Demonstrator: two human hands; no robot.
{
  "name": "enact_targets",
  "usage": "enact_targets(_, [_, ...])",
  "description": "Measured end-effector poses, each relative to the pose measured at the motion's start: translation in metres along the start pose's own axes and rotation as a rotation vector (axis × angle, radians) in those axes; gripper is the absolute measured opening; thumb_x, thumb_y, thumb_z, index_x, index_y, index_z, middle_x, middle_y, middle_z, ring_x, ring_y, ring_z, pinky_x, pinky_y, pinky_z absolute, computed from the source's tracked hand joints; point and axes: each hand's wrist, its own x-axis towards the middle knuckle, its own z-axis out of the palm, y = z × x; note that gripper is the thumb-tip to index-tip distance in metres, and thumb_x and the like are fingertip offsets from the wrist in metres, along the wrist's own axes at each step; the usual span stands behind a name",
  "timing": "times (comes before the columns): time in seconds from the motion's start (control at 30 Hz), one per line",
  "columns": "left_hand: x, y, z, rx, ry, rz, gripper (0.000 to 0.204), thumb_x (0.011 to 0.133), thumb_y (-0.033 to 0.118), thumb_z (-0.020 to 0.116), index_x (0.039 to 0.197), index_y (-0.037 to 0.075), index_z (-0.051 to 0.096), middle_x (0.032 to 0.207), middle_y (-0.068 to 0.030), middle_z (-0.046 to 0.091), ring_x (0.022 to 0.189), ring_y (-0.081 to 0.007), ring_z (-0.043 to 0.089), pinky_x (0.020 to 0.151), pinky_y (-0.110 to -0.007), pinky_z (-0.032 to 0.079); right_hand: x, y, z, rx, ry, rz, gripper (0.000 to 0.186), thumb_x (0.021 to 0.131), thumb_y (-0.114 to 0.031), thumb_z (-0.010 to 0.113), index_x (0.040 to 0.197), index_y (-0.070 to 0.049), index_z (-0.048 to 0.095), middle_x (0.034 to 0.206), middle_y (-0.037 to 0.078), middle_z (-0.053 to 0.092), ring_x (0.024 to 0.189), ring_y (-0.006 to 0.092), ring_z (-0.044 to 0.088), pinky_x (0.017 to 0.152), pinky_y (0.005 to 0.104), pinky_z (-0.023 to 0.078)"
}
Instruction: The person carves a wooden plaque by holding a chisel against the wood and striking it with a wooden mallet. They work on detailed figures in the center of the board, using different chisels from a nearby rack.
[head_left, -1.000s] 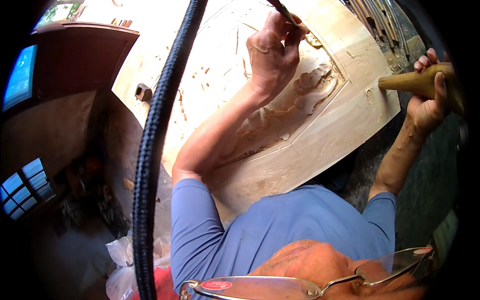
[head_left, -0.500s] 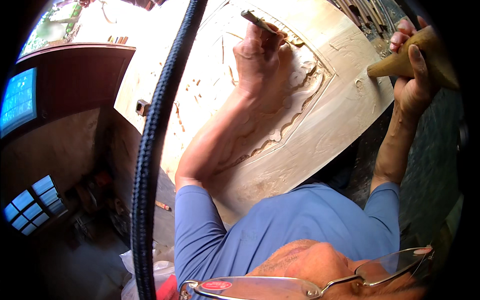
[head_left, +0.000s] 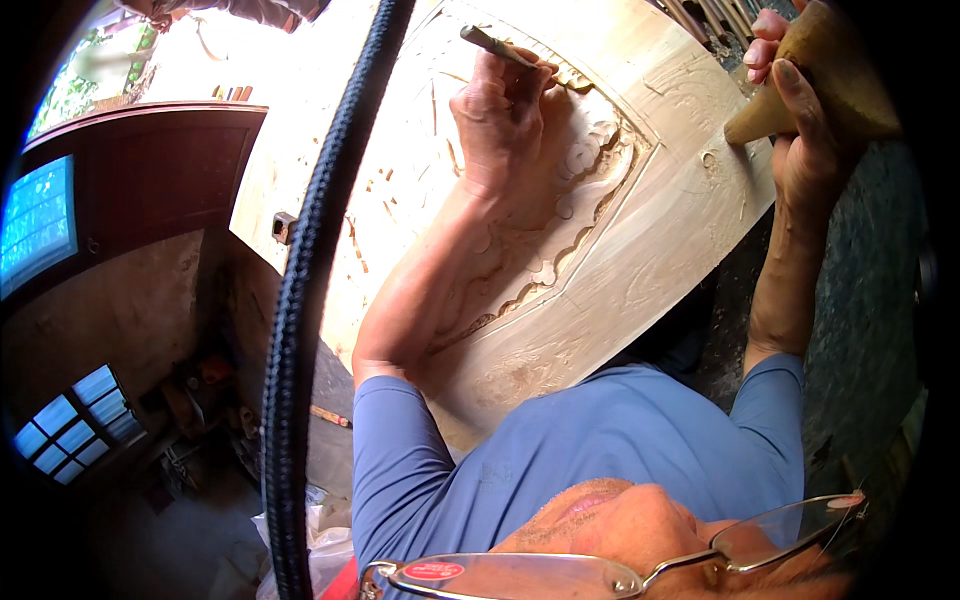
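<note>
One small dark block [head_left: 283, 227] sits near the left edge of one carved wooden board [head_left: 690, 190], which lies before the person [head_left: 610, 430]. One red sticker [head_left: 434, 571], its print too small to read, marks the glasses [head_left: 530, 568]. The left hand [head_left: 498, 118] grips one chisel [head_left: 488, 42] at the carving [head_left: 583, 200]; well apart, the right hand [head_left: 812, 150] clasps one wooden mallet [head_left: 842, 80] near the board's right corner.

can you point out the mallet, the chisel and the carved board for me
Mallet [head_left: 850, 80], head view, on its thick end.
Chisel [head_left: 492, 44], head view, on its exposed end.
Board [head_left: 680, 210], head view, on its plain, uncarved margin.
</note>
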Motion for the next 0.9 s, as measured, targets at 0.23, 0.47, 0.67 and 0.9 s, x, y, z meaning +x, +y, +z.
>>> enact_targets(0.23, [0.018, 0.011, 0.001, 0.206, -0.061, 0.333, 0.017, 0.094, -0.001, 0.069, 0.105, 0.004, 0.056, 0.080, -0.0133, 0.075, 0.070, -0.0341, 0.074, 0.059, -0.039, 0.056, 0.024, 0.007, -0.012, -0.651, -0.319, -0.273, 0.047, 0.077, -0.006, 0.081, 0.122, 0.000, 0.068, 0.104, 0.010, 0.073, 0.092, 0.0155, 0.070, 0.084, 0.0311, 0.055])
enact_targets(0.47, [0.019, 0.000, -0.002, 0.242, -0.110, 0.387, 0.021, 0.095, 0.003, 0.068, 0.111, 0.004, 0.054, 0.079, -0.0136, 0.073, 0.067, -0.0351, 0.072, 0.056, -0.043, 0.055, 0.046, 0.013, 0.029, -0.580, -0.109, -0.215, 0.057, 0.073, -0.001, 0.081, 0.128, -0.005, 0.069, 0.105, 0.012, 0.074, 0.100, 0.0206, 0.072, 0.088, 0.0343, 0.056])
enact_targets(0.67, [0.019, 0.011, -0.001, 0.308, -0.166, 0.380, 0.023, 0.095, 0.003, 0.067, 0.113, 0.004, 0.052, 0.078, -0.0143, 0.072, 0.067, -0.0369, 0.071, 0.056, -0.043, 0.055, 0.056, 0.021, 0.032, -0.987, -0.666, -0.669, 0.047, 0.081, 0.002, 0.068, 0.124, -0.014, 0.076, 0.105, 0.016, 0.078, 0.096, 0.0289, 0.076, 0.087, 0.0406, 0.060])
enact_targets(0.9, [0.024, -0.001, -0.009, 0.114, -0.114, 0.286, 0.024, 0.094, -0.004, 0.067, 0.112, 0.003, 0.052, 0.085, -0.0139, 0.077, 0.075, -0.0300, 0.077, 0.064, -0.037, 0.058, 0.056, 0.022, 0.043, -0.760, -0.429, -0.767, 0.050, 0.078, 0.000, 0.073, 0.127, -0.010, 0.072, 0.109, 0.019, 0.076, 0.101, 0.0316, 0.076, 0.090, 0.0399, 0.060])
